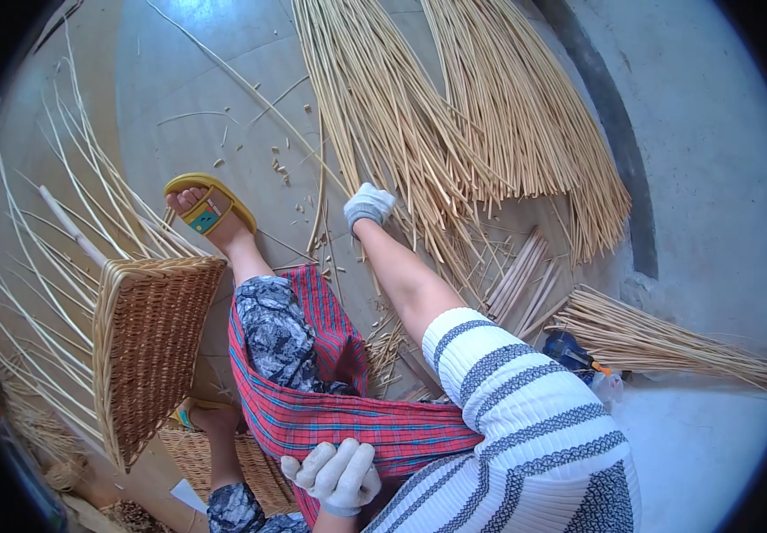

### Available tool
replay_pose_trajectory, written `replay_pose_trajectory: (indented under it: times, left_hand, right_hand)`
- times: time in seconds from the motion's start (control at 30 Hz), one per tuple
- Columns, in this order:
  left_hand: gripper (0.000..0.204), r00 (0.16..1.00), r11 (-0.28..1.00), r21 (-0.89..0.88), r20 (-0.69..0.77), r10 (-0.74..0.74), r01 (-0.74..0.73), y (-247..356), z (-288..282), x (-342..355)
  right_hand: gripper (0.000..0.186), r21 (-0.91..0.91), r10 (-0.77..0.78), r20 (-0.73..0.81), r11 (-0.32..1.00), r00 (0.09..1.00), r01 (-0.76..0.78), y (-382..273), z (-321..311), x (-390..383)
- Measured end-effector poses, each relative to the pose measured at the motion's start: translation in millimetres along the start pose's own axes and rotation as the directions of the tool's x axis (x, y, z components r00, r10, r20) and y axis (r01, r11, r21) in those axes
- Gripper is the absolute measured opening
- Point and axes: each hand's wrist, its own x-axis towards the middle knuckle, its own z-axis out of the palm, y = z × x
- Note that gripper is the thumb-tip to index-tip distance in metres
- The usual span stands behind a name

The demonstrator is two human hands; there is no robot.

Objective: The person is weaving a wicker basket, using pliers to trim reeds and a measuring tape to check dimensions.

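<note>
The right hand [370, 209] has room to slide left, over the floor [263, 49] and its small bits [278, 166], as far as the yellow sandal [243, 211]. A thin long stick [241, 83] slants across that way. On the other side, a big stick bundle [375, 89] is right next to the hand and blocks it. The left hand [335, 480] is by the red cloth [339, 431], with the knee [277, 333] in front. Farther left, the woven piece [157, 346] stands like a wall, with pokey sticks [72, 225] behind it.
</note>
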Motion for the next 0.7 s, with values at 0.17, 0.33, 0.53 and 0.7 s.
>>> replay_pose_trajectory:
  times: [0.17, 0.33, 0.53, 0.7]
  left_hand:
    - [0.019, 1.0, 1.0, 0.012, 0.006, 0.018, -0.018, 2.2, 0.4, 1.6]
    - [0.018, 1.0, 1.0, 0.03, 0.017, -0.001, 0.0, 1.9, -0.7, 2.3]
    - [0.018, 0.999, 0.999, 0.038, 0.021, 0.03, -0.031, 1.2, 1.2, 0.5]
    - [0.018, 1.0, 0.998, 0.064, 0.014, 0.019, -0.02, 2.9, 1.3, -0.9]
  right_hand:
    - [0.031, 0.191, 0.015, -0.126, 0.982, 0.992, 0.009, -1.3, 20.6, -0.4]
    - [0.037, -0.134, -0.242, -0.394, 0.969, 0.886, 0.206, 7.8, 30.6, 0.1]
    - [0.064, 0.068, -0.135, -0.184, 0.986, 0.974, 0.149, 13.6, 29.9, -1.1]
    - [0.047, 0.21, -0.094, -0.19, 0.968, 0.977, 0.134, 6.3, 32.5, 0.7]
